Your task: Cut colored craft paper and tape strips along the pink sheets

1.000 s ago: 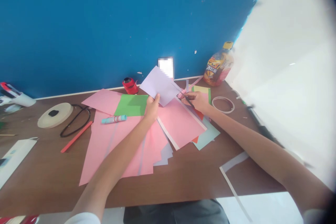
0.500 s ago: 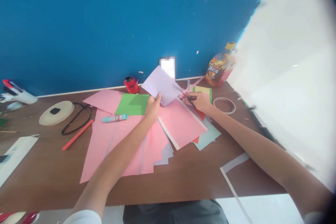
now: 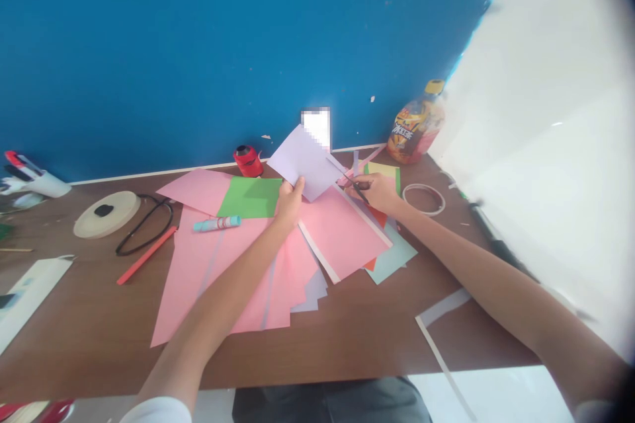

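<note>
Pinched by its lower edge, a lilac sheet of paper [image 3: 303, 160] is held up in my left hand [image 3: 292, 201], thumb on top. My right hand [image 3: 374, 193] is closed round the dark handles of a pair of scissors [image 3: 361, 192], whose blades point up and left to the right corner of the lilac sheet. Whether the blades touch the paper is hard to tell. Below both hands lie pink paper sheets [image 3: 342, 231] with pale strips along two edges. Left of my left hand are a green paper piece [image 3: 251, 197] and a light-blue glue stick [image 3: 217, 223].
A drink bottle [image 3: 417, 124] stands at the back right, near a tape roll [image 3: 424, 199]. Behind the paper is a red roll-like object [image 3: 248, 160]. A pen cup [image 3: 49, 183], a round pale disc [image 3: 106, 215] and a red stick [image 3: 147, 255] are on the left. Paper strips [image 3: 441, 344] overhang the front edge.
</note>
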`<control>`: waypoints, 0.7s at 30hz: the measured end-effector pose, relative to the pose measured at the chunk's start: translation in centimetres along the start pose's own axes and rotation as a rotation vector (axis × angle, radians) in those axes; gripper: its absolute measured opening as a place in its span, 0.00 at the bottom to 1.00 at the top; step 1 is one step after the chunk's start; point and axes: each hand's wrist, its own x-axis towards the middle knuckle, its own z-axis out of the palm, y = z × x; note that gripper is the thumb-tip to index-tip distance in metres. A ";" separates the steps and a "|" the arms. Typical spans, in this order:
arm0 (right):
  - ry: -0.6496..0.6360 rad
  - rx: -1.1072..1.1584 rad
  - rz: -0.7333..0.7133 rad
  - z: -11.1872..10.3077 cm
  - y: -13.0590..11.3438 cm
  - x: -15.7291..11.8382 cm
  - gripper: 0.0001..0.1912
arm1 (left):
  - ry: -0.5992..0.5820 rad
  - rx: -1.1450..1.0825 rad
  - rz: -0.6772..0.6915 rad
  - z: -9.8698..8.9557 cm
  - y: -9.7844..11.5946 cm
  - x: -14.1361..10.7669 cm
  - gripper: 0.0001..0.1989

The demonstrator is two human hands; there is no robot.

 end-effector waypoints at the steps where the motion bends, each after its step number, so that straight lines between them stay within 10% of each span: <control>1: 0.000 -0.016 0.002 0.0 -0.2 -0.1 0.20 | 0.010 0.001 0.000 0.0 0.0 0.0 0.22; 21: -0.023 0.049 0.149 0.1 -0.5 -0.4 0.19 | -0.019 -0.021 0.022 -0.1 -0.3 0.0 0.21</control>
